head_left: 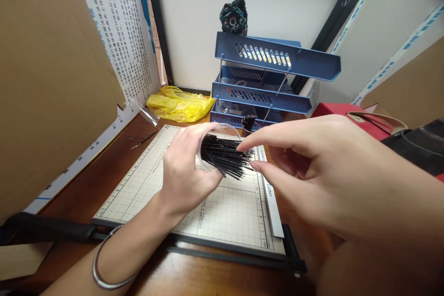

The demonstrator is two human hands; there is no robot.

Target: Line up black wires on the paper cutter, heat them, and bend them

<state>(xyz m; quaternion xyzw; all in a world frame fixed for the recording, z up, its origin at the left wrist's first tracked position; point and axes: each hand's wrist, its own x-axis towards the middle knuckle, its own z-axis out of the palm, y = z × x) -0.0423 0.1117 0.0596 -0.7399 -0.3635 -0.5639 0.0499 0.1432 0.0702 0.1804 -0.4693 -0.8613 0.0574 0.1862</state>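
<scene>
My left hand (183, 166) is wrapped round a clear plastic cup (224, 128), which lies tipped toward the right above a gridded paper cutter (138, 194). Many thin black sticks (224, 155) fill the cup, their ends poking out of its mouth. At those ends is my right hand (305, 162), its thumb and index finger a little apart on either side of the stick tips. Whether a stick sits between these fingertips is too small to tell.
Behind the hands stand blue stacked trays (263, 97), with another cup of black sticks (249, 123) before them. A yellow plastic bag (180, 104) lies at back left. The cutter's black handle (52, 227) extends left. A red box (340, 111) is at right.
</scene>
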